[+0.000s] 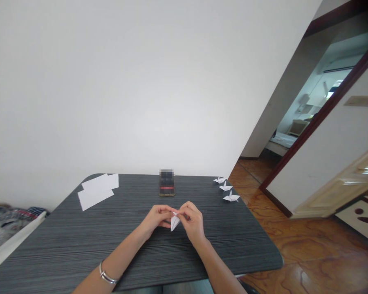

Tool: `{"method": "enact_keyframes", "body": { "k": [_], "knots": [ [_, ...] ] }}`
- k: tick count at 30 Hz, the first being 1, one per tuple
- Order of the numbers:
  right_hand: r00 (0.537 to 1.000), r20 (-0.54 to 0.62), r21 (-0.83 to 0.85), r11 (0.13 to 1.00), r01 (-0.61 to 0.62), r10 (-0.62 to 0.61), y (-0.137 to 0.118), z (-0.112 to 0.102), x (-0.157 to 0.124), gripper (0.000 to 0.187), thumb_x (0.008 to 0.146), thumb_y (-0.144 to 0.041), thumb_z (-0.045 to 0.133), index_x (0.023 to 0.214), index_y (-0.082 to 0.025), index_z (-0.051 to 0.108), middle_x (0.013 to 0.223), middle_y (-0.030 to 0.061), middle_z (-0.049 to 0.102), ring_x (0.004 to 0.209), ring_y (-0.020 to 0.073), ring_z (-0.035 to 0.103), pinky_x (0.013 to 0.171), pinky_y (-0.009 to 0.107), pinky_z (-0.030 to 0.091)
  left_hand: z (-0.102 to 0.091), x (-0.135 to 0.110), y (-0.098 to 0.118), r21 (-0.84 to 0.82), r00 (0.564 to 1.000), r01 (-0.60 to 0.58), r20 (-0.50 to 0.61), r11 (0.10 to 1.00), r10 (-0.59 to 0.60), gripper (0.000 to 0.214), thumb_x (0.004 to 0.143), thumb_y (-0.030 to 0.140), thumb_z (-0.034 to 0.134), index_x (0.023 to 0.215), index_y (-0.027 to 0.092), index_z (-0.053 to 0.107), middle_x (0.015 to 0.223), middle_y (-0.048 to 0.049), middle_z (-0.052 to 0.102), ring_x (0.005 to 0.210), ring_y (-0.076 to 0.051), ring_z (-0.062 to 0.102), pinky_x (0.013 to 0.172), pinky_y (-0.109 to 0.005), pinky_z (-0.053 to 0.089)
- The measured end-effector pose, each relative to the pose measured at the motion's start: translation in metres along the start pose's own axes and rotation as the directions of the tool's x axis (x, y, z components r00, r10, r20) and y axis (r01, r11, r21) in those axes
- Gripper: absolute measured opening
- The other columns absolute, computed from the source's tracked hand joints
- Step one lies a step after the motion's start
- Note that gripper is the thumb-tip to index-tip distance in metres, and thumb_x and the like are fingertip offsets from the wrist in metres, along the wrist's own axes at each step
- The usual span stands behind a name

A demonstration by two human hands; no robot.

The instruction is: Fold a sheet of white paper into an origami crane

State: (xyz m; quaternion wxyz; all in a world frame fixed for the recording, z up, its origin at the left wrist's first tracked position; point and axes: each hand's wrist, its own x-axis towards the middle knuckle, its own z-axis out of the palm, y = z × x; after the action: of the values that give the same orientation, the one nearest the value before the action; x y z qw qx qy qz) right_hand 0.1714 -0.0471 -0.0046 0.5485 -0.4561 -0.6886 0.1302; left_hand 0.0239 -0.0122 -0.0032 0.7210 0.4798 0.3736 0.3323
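Observation:
Both my hands meet above the middle of the dark striped table (pixel 79 245). My left hand (pixel 157 218) and my right hand (pixel 192 219) pinch the top of a small folded white paper piece (pixel 174 221), whose pointed end hangs down toward the tabletop. The fingers of both hands are closed on the paper. A silver bracelet (pixel 106 277) is on my left wrist.
A phone (pixel 167 183) lies at the table's far edge by the white wall. Loose white paper sheets (pixel 96 190) lie at the far left. Three folded paper cranes (pixel 226 188) stand along the far right edge. Wooden floor and an open doorway are to the right.

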Motion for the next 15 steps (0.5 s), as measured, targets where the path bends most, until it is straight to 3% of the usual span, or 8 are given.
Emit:
{"method": "enact_keyframes", "body": {
  "k": [7, 15],
  "knots": [
    [0.992, 0.089, -0.034, 0.995, 0.097, -0.094, -0.0022, -0.0018, -0.0001, 0.008, 0.074, -0.021, 0.057, 0.070, -0.021, 0.064, 0.068, 0.0016, 0.054, 0.066, 0.0144, 0.051, 0.057, 0.025, 0.041, 0.0001, -0.0002, 0.0027, -0.085, 0.998, -0.005, -0.061, 0.996, 0.000, 0.020, 0.060, 0.024, 0.067, 0.075, 0.011, 0.064, 0.064, -0.0040, 0.066, 0.058, -0.014, 0.062, 0.056, -0.024, 0.051],
    [0.970, 0.165, -0.063, 0.979, 0.192, -0.180, 0.0016, -0.0017, -0.0028, 0.017, 0.078, -0.016, 0.051, 0.071, -0.023, 0.065, 0.072, 0.0023, 0.053, 0.066, 0.0134, 0.049, 0.059, 0.025, 0.040, -0.0001, 0.0030, 0.0011, -0.101, 0.993, -0.053, -0.113, 0.994, 0.041, 0.019, 0.061, 0.021, 0.067, 0.077, 0.011, 0.064, 0.064, -0.0040, 0.066, 0.058, -0.012, 0.061, 0.053, -0.020, 0.051]
  ]
}}
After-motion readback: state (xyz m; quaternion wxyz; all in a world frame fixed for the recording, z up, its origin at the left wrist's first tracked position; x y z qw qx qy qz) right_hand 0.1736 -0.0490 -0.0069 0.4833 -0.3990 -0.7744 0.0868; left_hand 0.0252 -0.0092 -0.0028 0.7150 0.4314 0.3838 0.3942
